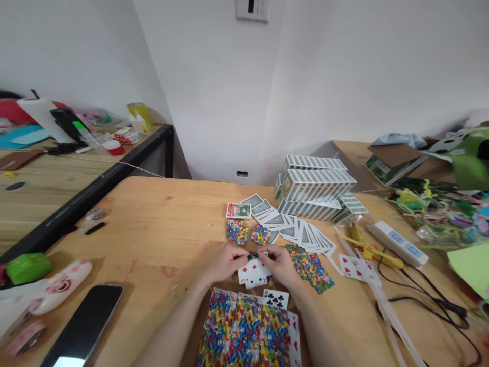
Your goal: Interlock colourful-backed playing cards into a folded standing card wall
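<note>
My left hand (230,262) and my right hand (279,263) meet at the middle of the table, fingertips pinched on a small dark piece (252,256) whose kind I cannot make out. Right below the fingers lie white playing cards (250,275), a three of diamonds among them. A ten of clubs (275,298) sits nearer me. It touches a panel of colourful patterned cards (244,326) laid side by side, with a heart card (294,336) showing at its right edge. Small patterned pieces (237,232) lie beyond my left hand, and a patterned strip (311,267) beside my right.
Green-backed cards (284,221) fan out behind my hands near a card box (238,211). Stacked card cartons (319,186) stand at the back. A glue gun (376,252), power strip (399,243) and cables are on the right. A phone (82,326) lies front left.
</note>
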`<state>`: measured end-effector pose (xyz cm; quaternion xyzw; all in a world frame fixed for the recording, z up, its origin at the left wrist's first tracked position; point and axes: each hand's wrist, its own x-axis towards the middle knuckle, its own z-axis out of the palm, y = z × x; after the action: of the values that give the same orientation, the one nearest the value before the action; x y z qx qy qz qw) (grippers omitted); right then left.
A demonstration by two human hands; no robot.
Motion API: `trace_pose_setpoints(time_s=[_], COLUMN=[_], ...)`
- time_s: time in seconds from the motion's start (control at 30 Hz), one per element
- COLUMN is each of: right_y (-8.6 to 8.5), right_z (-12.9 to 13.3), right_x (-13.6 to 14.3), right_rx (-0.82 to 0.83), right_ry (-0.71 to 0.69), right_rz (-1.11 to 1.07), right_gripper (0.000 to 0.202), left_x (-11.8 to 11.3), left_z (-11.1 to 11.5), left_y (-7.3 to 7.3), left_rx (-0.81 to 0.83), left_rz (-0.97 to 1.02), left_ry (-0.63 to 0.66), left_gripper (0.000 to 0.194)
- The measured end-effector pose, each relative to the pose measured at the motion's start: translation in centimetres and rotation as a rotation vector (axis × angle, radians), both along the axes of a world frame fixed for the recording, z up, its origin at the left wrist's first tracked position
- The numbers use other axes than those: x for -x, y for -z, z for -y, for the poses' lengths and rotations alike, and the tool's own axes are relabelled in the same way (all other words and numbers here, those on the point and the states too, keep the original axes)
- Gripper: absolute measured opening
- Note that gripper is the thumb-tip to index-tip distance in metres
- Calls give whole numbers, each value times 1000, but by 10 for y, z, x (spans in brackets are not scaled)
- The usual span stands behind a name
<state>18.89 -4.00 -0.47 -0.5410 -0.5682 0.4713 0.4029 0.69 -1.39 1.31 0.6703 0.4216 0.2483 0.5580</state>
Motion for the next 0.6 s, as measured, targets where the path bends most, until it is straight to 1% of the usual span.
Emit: trace_pose_setpoints(time_s=[0.1, 0.17, 0.3, 0.43, 0.6], right_y=[0, -1, -2, 1, 5], right_z=[0, 0, -1, -2, -3], right_x=[2, 4, 5, 1, -2], right_rx=[19, 28, 20, 24, 38], right_ry=[-18, -18, -1, 12, 34], right_rz=[1, 6, 20, 19, 18], right_gripper=[18, 19, 21, 24, 25], left_x=[3, 5, 6, 3, -4], left_z=[-1, -2, -3, -3, -3], left_y=[2, 3, 3, 3, 6], left_rx=[-23, -29, -44, -61, -80], left_rz=[-9, -17, -39, -61, -73], left_ry=[154, 184, 196, 168, 106], left_gripper=[23, 22, 20, 18, 29])
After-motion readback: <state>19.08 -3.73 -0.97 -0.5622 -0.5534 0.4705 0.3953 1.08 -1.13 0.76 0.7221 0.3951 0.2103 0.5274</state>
